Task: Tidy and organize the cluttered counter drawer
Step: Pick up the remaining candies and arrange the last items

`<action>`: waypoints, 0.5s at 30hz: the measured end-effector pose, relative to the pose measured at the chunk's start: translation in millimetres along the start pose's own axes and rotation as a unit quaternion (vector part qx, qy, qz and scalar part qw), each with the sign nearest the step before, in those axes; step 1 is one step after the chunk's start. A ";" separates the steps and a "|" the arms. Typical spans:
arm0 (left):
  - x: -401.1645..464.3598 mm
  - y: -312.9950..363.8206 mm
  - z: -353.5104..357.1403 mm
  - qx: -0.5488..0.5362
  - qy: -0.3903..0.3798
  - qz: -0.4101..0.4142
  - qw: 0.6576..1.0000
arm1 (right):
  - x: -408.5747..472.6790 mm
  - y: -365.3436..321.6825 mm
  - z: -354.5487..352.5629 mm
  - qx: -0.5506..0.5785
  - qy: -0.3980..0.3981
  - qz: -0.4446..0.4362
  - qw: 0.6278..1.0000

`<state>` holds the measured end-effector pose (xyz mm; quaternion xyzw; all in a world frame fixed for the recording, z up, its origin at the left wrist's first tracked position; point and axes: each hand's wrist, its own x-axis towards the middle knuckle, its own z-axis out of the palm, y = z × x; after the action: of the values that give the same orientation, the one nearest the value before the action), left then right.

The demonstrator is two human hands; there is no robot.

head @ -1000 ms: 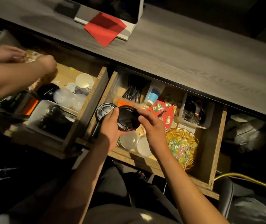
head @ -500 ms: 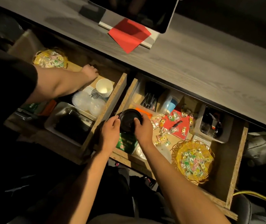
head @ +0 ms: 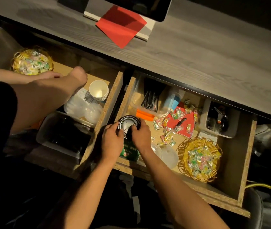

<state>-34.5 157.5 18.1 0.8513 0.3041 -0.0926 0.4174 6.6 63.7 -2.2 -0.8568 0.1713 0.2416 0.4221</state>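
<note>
At frame centre, I am pinching the round black plastic lids (head: pixel 128 123) with my left hand (head: pixel 113 139) and right hand (head: pixel 139 134); they are probably light, slippery, best gripped by the rims.

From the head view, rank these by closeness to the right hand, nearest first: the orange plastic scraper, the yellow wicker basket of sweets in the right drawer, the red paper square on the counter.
Measured from the right hand:
1. Orange plastic scraper, just beyond the hand, toward the drawer's back.
2. Yellow wicker basket of sweets, to its right, at the drawer's front.
3. Red paper square, up on the counter, farthest.
</note>
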 end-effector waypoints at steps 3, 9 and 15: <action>0.7 -0.1 1.5 -0.006 0.010 -0.007 1.000 | 7.4 8.1 -2.6 0.024 -0.028 0.016 0.999; 3.0 4.5 2.1 0.011 0.016 -0.001 1.000 | 5.2 3.2 -28.1 0.127 -0.115 0.048 0.984; 4.6 2.0 1.1 -0.048 0.003 -0.016 0.999 | 5.2 16.2 -48.8 0.192 -0.149 0.072 0.967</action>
<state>-29.5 157.8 16.8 0.8255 0.3233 -0.0816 0.4554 16.0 14.4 10.3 -0.6995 0.2112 0.3586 0.5810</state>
